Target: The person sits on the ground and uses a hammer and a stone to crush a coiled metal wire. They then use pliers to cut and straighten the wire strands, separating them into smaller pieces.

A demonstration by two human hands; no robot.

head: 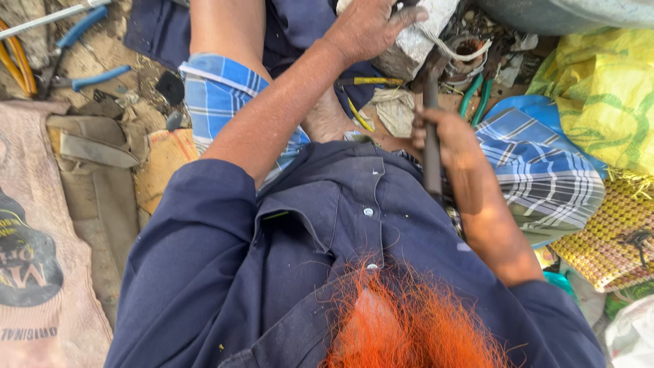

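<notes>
My left hand (368,27) reaches forward and presses down on a crumpled grey-white metal piece (417,42), fingers spread over its top. My right hand (444,138) is closed around the dark handle of a hammer (431,102), held upright close to my chest. The hammer's head sits just right of the metal piece, beside a tangle of wire and a small coil (467,52). My bare knee and a blue checked cloth (216,95) lie under my left arm.
Blue-handled pliers (82,27) and another blue-handled tool (101,76) lie on the dirt at top left. Green-handled pliers (477,95) and a yellow-handled tool (369,81) lie near the hammer. A yellow sack (603,88), woven mat (613,232) and tan bag (95,157) surround me.
</notes>
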